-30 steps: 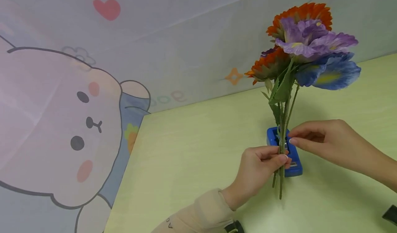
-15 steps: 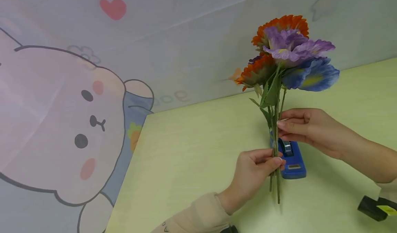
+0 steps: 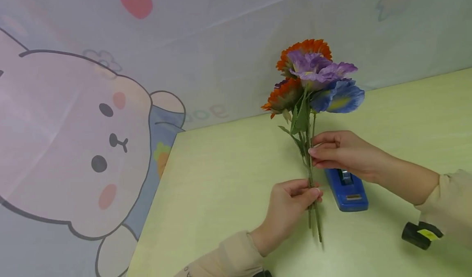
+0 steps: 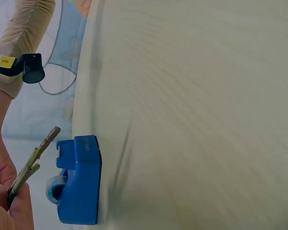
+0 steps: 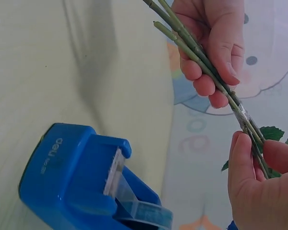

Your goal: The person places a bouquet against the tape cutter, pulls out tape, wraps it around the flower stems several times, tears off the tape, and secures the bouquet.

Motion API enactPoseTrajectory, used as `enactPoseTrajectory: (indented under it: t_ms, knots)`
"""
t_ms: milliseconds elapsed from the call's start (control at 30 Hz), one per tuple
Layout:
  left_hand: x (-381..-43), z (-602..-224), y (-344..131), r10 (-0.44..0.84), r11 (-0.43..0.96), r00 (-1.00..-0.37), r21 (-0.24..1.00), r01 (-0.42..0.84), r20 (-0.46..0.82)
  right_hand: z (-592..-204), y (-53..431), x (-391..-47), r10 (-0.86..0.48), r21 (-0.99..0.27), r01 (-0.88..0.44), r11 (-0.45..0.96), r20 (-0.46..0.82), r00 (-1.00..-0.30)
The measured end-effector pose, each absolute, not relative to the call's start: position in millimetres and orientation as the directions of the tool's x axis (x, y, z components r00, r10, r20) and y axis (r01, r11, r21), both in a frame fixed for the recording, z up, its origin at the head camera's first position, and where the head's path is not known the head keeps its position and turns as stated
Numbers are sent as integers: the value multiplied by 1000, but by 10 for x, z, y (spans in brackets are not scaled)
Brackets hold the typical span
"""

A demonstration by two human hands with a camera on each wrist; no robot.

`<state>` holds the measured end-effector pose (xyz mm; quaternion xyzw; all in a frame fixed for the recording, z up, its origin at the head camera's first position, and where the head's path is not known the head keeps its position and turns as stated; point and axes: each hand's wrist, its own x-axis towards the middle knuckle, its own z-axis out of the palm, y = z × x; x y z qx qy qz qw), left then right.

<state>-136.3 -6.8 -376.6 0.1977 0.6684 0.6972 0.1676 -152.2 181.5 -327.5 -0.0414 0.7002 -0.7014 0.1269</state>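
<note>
In the head view I hold a bunch of artificial flowers: orange flowers point(image 3: 307, 49), a purple flower point(image 3: 313, 70) and a blue flower point(image 3: 339, 98). The left hand point(image 3: 289, 203) pinches the stems low, with their cut ends point(image 4: 36, 160) sticking out beyond it. Higher up, the right hand point(image 3: 348, 154) pinches the stems between thumb and fingers. Between the two hands a band of clear tape point(image 5: 242, 115) wraps the stems, as the right wrist view shows. A blue tape dispenser point(image 3: 348, 191) stands on the table just right of the bunch.
The pale green table point(image 3: 206, 187) runs back to a light wall cloth point(image 3: 228, 43) printed with a cartoon bear point(image 3: 121, 137). A roll of clear tape point(image 5: 151, 215) sits in the dispenser. A black wrist device point(image 3: 420, 234) hangs at the right sleeve.
The right hand has closed on the stems above the left hand. Both hands have carried the bunch left and slightly lower in view, away from over the tape dispenser.
</note>
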Motion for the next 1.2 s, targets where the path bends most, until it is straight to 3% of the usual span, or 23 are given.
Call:
enactPoseTrajectory:
  t_ms: [867,1200]
  knots:
    - [-1373,-3948,-182,419,-79,-894,974,-211,-159,-3452,1491,-1655,-254,-961,266,75,-277,-927]
    - [-1350,-4056,-207,414,-10,-894,981,-194,-173,-3574,1412,-1629,-232,-945,324,43,-325,-917]
